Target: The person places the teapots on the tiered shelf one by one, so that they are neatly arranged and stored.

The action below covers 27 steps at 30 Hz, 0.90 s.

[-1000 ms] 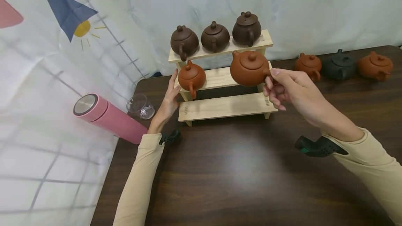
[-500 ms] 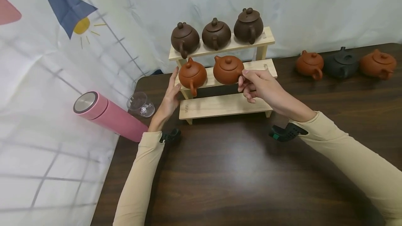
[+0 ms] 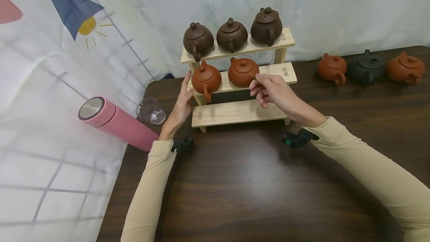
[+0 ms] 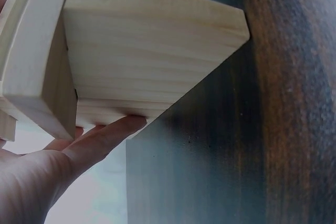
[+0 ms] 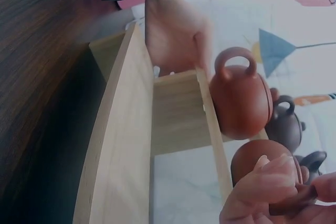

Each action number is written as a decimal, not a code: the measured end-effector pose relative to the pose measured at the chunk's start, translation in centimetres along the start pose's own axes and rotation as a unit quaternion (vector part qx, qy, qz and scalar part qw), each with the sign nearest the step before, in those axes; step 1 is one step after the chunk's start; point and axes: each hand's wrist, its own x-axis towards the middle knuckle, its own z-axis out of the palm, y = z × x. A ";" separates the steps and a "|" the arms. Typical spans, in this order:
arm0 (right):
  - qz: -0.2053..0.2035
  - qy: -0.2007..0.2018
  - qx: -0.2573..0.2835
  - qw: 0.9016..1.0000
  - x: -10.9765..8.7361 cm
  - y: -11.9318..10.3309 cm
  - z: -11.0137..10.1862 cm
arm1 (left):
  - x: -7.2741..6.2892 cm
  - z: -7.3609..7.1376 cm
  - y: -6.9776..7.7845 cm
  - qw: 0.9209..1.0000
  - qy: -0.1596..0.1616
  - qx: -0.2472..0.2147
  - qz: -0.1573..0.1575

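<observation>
My right hand [image 3: 274, 92] pinches the handle of a reddish-brown clay teapot [image 3: 242, 72], which is at the stand's middle shelf with its spout turned back and left. Close on its left, a second reddish teapot [image 3: 205, 79] sits on the same shelf, handle toward me. My left hand [image 3: 180, 108] rests at the left end of the pale wooden tiered stand [image 3: 231, 114]. In the left wrist view, its straight fingers [image 4: 107, 139] reach past the shelf end and touch the side panel [image 4: 152, 45]. The right wrist view shows the pinched handle [image 5: 293, 202] between thumb and fingers.
Several dark brown teapots [image 3: 231, 36] line the top shelf. At the right of the dark wooden table [image 3: 235, 182] stand a reddish teapot [image 3: 330, 67], a black teapot [image 3: 364, 68] and another reddish one [image 3: 404, 68]. A pink flask [image 3: 124, 124] and a clear cup [image 3: 150, 111] stand left.
My right hand has carried the reddish teapot left and slightly back, from in front of the stand's right end to the middle shelf beside the other reddish teapot. The left hand has stayed in place.
</observation>
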 end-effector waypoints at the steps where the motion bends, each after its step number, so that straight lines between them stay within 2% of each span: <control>1: -0.001 0.001 -0.003 1.000 0.0 0.0 0.1 | 0.0 0.0 0.0 1.000 0.000 0.001 0.000; 7: -0.004 -0.002 -0.015 1.000 0.0 0.0 0.9 | 0.1 -0.1 0.0 1.000 0.000 0.007 0.005; 12: -0.007 -0.009 -0.003 1.000 0.3 0.3 1.7 | 0.2 -0.1 -0.1 1.000 0.001 0.013 0.013; 27: -0.007 -0.024 0.019 1.000 0.5 0.2 3.3 | 0.1 0.0 -0.1 1.000 0.002 0.015 0.011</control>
